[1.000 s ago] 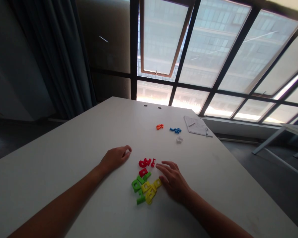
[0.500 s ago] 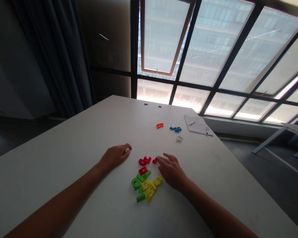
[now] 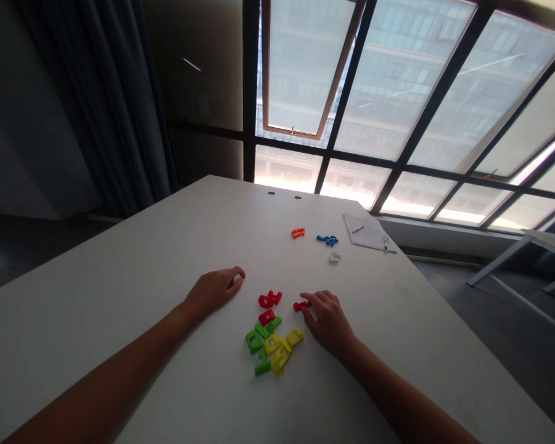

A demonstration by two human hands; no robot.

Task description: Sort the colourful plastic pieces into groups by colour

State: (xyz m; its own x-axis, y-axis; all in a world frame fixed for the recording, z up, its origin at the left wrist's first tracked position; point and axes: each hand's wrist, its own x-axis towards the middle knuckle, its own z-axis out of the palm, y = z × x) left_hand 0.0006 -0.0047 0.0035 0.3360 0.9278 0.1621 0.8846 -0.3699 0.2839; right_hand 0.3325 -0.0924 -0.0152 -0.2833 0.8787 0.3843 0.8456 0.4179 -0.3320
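Note:
Between the thumb and fingers of my right hand (image 3: 328, 317) is a small red plastic piece (image 3: 300, 306), low over the table or touching it; which of the two I cannot tell. My left hand (image 3: 217, 288) rests on the table to the left, empty, with fingers loosely curled and a gap between thumb and forefinger. Between my hands lie red pieces (image 3: 266, 301), one of them a red block with a hole (image 3: 267, 317). Nearer to me, green pieces (image 3: 253, 341) and yellow pieces (image 3: 281, 354) lie bunched together, some with square holes.
Farther off on the white table (image 3: 189, 228) are orange pieces (image 3: 298, 233), blue pieces (image 3: 328, 240) and a white piece (image 3: 334, 257). A paper sheet (image 3: 367, 231) with pens lies by the right edge. Windows (image 3: 300, 68) and a dark curtain (image 3: 97, 92) stand behind.
My right hand has shifted slightly right and toward me, its fingers closing round the small red piece, which has moved and turned with it. The left hand stays where it was.

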